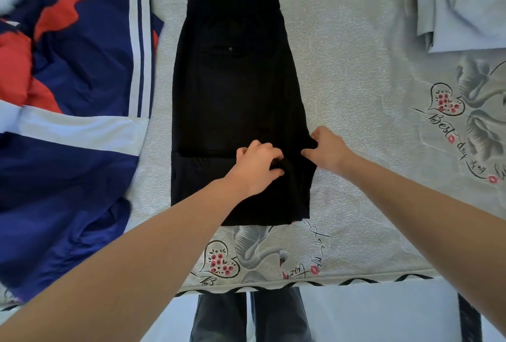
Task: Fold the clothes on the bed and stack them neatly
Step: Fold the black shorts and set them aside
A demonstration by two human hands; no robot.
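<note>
Folded trousers [235, 100] lying mid-bed [356, 73], jacket [71, 89] spread to their left, crumpled garment [462, 4] far right behind, both hands [257, 169] [327, 150] on the trousers' near end.

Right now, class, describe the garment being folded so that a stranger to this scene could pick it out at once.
Start from the swan-printed bedsheet that covers the bed. Down its middle lies the black garment, long and flat, with the left hand and right hand gripping its cloth near the close end. It is plain black, unlike the blue, red and white jacket to its left and the pale grey clothes at far right.
</note>
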